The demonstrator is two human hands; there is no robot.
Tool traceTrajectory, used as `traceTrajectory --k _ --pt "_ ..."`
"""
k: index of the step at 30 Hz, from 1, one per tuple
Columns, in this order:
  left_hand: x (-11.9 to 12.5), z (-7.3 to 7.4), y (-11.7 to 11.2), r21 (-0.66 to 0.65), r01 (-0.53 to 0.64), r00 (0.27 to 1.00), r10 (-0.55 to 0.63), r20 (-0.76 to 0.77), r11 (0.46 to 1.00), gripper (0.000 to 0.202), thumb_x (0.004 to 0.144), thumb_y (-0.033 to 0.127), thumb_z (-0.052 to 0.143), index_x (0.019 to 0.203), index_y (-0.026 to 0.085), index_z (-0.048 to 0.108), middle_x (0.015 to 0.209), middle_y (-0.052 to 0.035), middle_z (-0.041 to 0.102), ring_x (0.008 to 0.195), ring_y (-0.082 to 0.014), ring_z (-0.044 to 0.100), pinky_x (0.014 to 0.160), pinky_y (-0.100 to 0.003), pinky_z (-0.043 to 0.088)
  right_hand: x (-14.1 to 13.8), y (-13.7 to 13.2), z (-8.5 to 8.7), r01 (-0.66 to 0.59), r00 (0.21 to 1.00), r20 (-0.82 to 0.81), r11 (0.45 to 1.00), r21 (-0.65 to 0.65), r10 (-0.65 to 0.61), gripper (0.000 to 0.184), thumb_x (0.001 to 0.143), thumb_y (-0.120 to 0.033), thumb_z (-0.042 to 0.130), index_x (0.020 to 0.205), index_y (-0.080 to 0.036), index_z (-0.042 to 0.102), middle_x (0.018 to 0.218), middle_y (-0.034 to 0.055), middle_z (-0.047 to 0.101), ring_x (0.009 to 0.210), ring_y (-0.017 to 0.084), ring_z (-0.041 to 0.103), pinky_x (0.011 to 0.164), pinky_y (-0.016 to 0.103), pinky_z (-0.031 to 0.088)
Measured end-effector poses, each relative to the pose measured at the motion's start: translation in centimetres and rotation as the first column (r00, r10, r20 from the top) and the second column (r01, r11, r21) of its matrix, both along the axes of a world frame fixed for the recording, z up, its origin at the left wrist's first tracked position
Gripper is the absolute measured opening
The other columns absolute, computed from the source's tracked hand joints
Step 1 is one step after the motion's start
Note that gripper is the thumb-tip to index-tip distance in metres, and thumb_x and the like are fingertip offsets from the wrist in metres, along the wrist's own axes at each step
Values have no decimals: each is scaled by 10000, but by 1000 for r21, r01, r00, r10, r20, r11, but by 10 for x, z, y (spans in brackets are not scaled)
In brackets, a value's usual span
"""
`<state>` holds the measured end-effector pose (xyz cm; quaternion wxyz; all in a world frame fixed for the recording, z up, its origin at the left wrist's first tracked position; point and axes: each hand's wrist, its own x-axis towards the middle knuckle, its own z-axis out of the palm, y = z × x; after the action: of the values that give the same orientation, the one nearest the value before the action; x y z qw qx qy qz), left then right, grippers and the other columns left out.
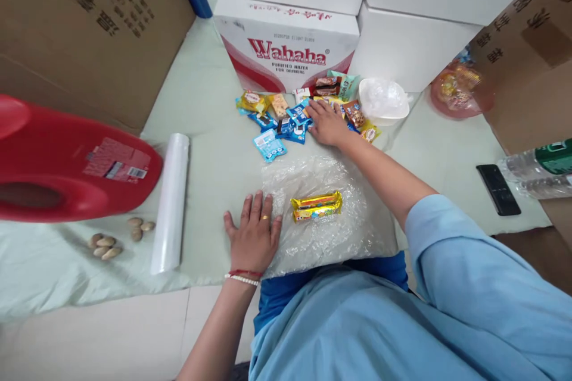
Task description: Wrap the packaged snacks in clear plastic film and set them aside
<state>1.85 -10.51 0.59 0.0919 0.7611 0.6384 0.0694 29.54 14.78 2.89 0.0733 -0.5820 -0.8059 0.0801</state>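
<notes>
My left hand (254, 238) lies flat on the table, fingers spread, at the left edge of a sheet of clear plastic film (357, 220). Two yellow-wrapped snack bars (316, 206) rest side by side on the film. My right hand (329, 125) reaches over a pile of small packaged snacks, its fingers stretched out on top of them. Its fingertips are beside a blue snack packet (298, 113). A light blue packet (269, 144) lies at the pile's near side, and a yellow packet (253, 101) at its left. What is under my right palm is hidden.
A white Wahaha carton (286, 50) stands behind the snacks, beside a white bowl (383, 98) with clear plastic in it. To the left are a film roll (172, 202), a red jug (75, 161) and several nuts (106, 246). A black phone (498, 189) lies right, near plastic bottles (522, 165).
</notes>
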Motion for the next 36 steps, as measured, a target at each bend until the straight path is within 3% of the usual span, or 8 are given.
traceTrajectory --k 3,7,12,22,27,31,33,36 --pt "-1 1 0 -17 -9 999 10 42 1000 575 1098 399 290 1621 206 428 1709 -143 374 1594 -343 342 1269 -772 142 4 -20 15 -37 991 -127 999 25 40 644 1005 -453 577 1574 -159 514 1715 176 373 1582 412 294 1263 679 241" --pt "-1 1 1 -29 -16 997 18 68 999 577 1089 397 313 1628 223 420 1710 -140 375 1590 -348 351 1269 -776 140 3 -113 29 -198 916 -336 976 88 216 471 1082 -468 453 1371 -171 675 1358 178 686 1280 325 593 1126 532 450" --pt "-1 -1 1 -23 -11 998 12 59 1000 580 1079 411 367 1629 233 419 1714 -153 360 1601 -362 325 1260 -793 112 -10 -220 25 -361 913 -232 930 -70 336 458 984 -456 699 1372 -213 692 1362 151 686 1238 335 523 1039 495 440" --pt "-4 -8 2 39 -11 994 6 107 999 566 1080 420 380 1616 248 437 1697 -180 389 1575 -391 369 1238 -814 132 -21 -212 2 -261 943 -229 963 -61 241 441 989 -337 695 1417 -237 662 1401 149 647 1313 340 488 1106 539 415" --pt "-24 -10 -8 256 -40 976 -17 217 966 613 1076 404 465 1659 258 348 1717 -198 344 1591 -387 341 1254 -709 261 10 -245 15 -294 854 -422 951 92 305 410 1047 -356 599 1435 -224 621 1468 176 593 1351 311 532 1146 548 456" --pt "-42 -2 -27 418 241 940 -318 126 876 712 1029 288 600 1666 380 295 1613 -104 538 1571 -315 399 1323 -623 152 44 -290 25 -407 789 -505 913 -6 349 522 997 -455 696 1465 -249 588 1439 162 621 1358 308 559 1131 530 515" --pt "-51 0 -35 350 388 873 -462 157 853 716 1038 335 593 1676 343 267 1564 -111 589 1521 -284 478 1331 -572 183 55 -310 16 -406 811 -483 912 -58 330 555 964 -468 740 1453 -244 604 1463 171 612 1385 326 547 1131 552 524" --pt "-64 -3 -41 229 511 801 -555 225 829 838 994 573 633 1669 233 271 1583 -188 551 1482 -301 524 1327 -543 212 62 -329 -6 -304 833 -484 953 1 266 290 1028 -294 645 1311 -259 698 1350 144 692 1302 290 609 1069 528 569"
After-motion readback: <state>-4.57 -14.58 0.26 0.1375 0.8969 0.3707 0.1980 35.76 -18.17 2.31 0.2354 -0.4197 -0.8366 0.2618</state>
